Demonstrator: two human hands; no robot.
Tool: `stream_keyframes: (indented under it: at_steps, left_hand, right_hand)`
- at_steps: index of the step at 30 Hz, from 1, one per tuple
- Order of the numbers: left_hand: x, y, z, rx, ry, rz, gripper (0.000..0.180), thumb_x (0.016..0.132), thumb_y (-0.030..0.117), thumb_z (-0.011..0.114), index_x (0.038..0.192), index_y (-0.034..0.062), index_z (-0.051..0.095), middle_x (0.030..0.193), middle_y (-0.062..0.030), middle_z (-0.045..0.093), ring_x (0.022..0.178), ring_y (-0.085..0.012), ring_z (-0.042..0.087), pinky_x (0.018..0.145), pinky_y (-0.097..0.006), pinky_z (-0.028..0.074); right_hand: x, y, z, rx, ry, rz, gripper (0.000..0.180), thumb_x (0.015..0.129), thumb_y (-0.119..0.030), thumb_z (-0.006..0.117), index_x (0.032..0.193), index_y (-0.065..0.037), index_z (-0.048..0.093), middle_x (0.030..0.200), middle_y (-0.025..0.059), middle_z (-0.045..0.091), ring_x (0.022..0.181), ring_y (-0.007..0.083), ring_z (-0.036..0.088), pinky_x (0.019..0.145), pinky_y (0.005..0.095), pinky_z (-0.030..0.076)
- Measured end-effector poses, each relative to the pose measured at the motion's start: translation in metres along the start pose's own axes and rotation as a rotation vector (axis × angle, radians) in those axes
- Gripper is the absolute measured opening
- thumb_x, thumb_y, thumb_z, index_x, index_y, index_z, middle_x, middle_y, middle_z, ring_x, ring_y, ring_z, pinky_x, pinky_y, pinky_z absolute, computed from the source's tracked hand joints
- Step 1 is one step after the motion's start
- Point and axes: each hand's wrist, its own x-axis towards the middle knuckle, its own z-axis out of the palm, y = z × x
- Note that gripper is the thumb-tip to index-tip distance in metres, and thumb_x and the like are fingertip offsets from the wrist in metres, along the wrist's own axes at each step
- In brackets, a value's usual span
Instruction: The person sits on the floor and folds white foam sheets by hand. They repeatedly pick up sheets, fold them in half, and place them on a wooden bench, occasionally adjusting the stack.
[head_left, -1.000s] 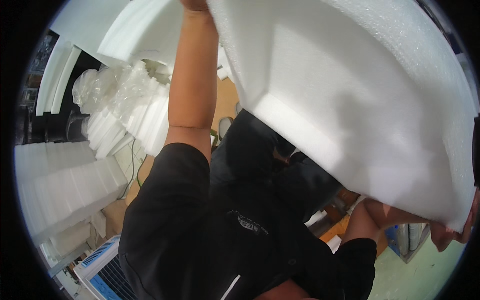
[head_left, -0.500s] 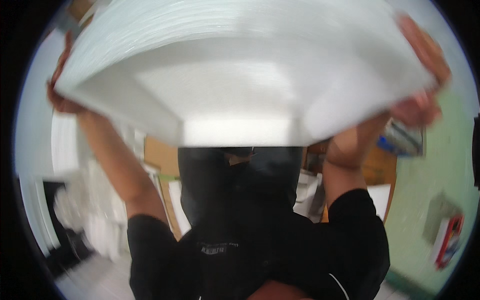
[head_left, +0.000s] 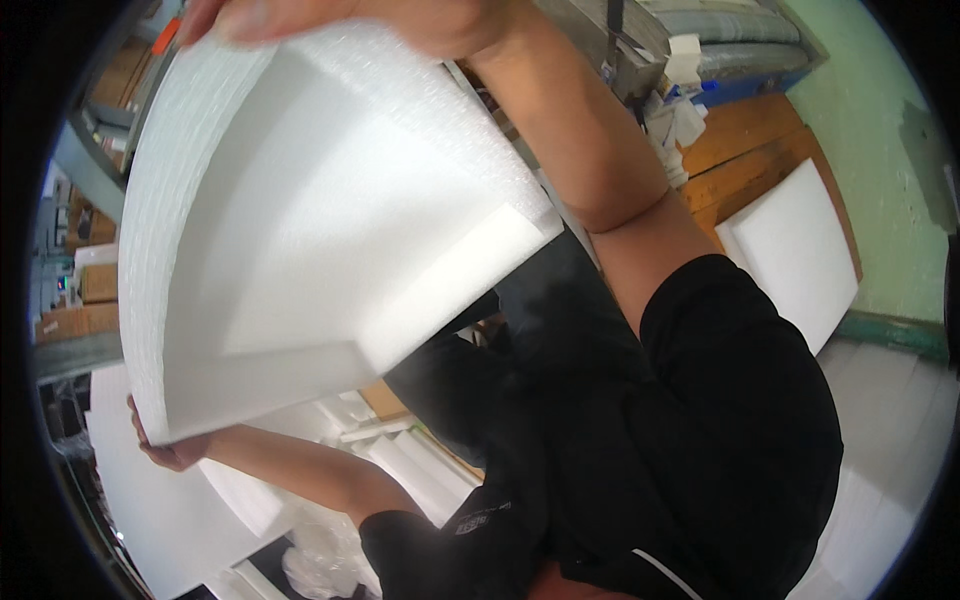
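A large white foam box (head_left: pixel 290 210), hollow with low side walls, is held up in front of my chest, tilted, its inside facing me. My left hand (head_left: pixel 172 450) is closed on its lower left corner, with the fingers partly behind the foam. Across the top edge, my right hand (head_left: pixel 400 22) grips the opposite end; some of its fingers are cut off by the frame. Nothing shows inside the box.
White foam sheets (head_left: pixel 160 510) lie at the lower left, near crumpled clear plastic (head_left: pixel 325 555). Upright white foam pieces (head_left: pixel 425 470) stand below the box. On the right, a white foam slab (head_left: pixel 795 250) leans against brown boards (head_left: pixel 740 150) beside a green wall (head_left: pixel 850 60).
The foam box has swung left and tilted, its right end rising. My left hand has dropped lower, while my right hand has moved up and leftward. My body has turned with it.
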Motion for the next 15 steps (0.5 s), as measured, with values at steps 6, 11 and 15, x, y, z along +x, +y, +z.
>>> stream_keyframes:
  at_steps: [6, 11, 15]
  left_hand:
    - [0.002, 0.005, 0.02, -0.189, -0.022, -0.069, 0.054, 0.1, 0.032, 0.033, 0.121, 0.0027, 0.074, 0.121, -0.0139, 0.074, 0.132, -0.0361, 0.057, 0.112, -0.06, 0.042]
    - [-0.009, 0.028, 0.036, 0.002, 0.147, -0.057, 0.05, 0.099, 0.033, 0.037, 0.112, 0.006, 0.077, 0.115, -0.0085, 0.076, 0.129, -0.0323, 0.059, 0.112, -0.059, 0.042]
    - [-0.016, 0.027, 0.041, -0.116, 0.155, -0.072, 0.051, 0.099, 0.037, 0.038, 0.111, 0.0078, 0.078, 0.113, -0.0056, 0.077, 0.129, -0.0298, 0.058, 0.11, -0.058, 0.043]
  right_hand:
    - [0.0, 0.001, 0.018, 0.024, 0.125, -0.181, 0.015, 0.085, -0.02, 0.075, 0.088, -0.006, 0.071, 0.085, 0.0029, 0.064, 0.083, 0.0137, 0.056, 0.082, 0.0312, 0.042]
    - [-0.005, -0.027, 0.012, -0.303, 0.011, -0.139, 0.016, 0.081, -0.018, 0.075, 0.09, -0.005, 0.072, 0.084, 0.0035, 0.064, 0.08, 0.0166, 0.055, 0.077, 0.0336, 0.042]
    - [0.007, -0.051, 0.037, -0.201, 0.157, -0.282, 0.029, 0.075, -0.012, 0.072, 0.102, 0.0, 0.071, 0.088, 0.0071, 0.067, 0.079, 0.0176, 0.055, 0.071, 0.0345, 0.043]
